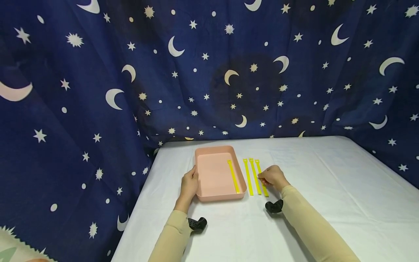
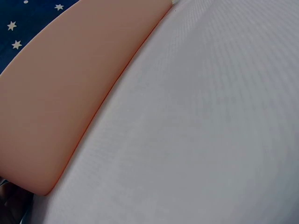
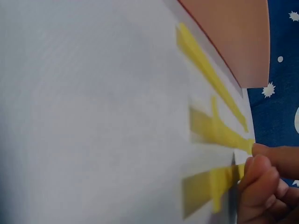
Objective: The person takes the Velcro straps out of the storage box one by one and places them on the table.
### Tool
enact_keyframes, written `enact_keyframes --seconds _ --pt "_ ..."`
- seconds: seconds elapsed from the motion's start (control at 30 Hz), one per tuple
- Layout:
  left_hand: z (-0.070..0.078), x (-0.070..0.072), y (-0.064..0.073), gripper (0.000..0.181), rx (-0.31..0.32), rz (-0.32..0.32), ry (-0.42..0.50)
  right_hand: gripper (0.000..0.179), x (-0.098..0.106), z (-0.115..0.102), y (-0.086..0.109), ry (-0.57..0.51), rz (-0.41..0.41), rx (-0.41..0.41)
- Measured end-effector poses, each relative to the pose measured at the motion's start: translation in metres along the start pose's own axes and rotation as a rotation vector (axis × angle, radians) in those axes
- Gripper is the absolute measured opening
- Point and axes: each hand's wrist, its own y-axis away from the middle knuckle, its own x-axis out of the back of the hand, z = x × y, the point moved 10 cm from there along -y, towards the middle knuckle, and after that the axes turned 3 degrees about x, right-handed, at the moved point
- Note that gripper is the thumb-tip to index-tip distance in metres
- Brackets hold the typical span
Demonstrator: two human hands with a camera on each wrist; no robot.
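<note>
A pink tray (image 1: 214,198) sits on the white table, and its outer wall (image 2: 56,102) fills the left wrist view. One yellow strip (image 1: 234,177) lies inside it along the right side. Three more yellow strips lie side by side on the cloth just right of the tray (image 3: 233,37). My left hand (image 1: 189,184) grips the tray's left rim. My right hand (image 1: 272,177) is on the rightmost strip (image 1: 260,170); its fingertips (image 3: 259,184) pinch that strip (image 3: 205,191) near its middle. The other two strips (image 1: 251,178) lie untouched.
White cloth (image 1: 327,182) covers the table, with bare room to the right and in front. A dark blue curtain with moons and stars (image 1: 209,72) hangs close behind and at both sides. Black wrist-worn cameras (image 1: 274,206) sit low over the cloth.
</note>
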Motion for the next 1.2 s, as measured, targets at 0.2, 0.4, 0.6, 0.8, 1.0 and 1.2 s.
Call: enact_keyframes --seconds 0.2,0.4,0.6,0.8,1.0,1.2 --pt "-0.001 0.001 -0.002 0.043 0.007 0.003 0.004 0.014 -0.002 -0.018 0.000 0.026 0.001 0.045" --pt "-0.003 0.002 -0.002 0.044 0.024 -0.001 0.008 0.015 -0.011 -0.045 0.005 0.017 0.006 0.122" --pt "-0.004 0.002 -0.002 0.044 0.024 -0.005 0.012 0.013 -0.025 -0.066 0.011 0.021 0.002 0.149" --pt "-0.001 0.003 -0.001 0.043 0.015 0.004 -0.001 0.014 -0.037 -0.085 0.013 0.046 0.009 0.186" --pt "0.001 0.002 -0.001 0.043 0.016 0.002 0.011 0.015 -0.048 -0.106 0.019 0.145 0.032 0.260" --pt "0.002 0.003 0.000 0.043 0.013 0.010 0.000 0.016 -0.061 -0.118 0.022 0.285 0.029 0.281"
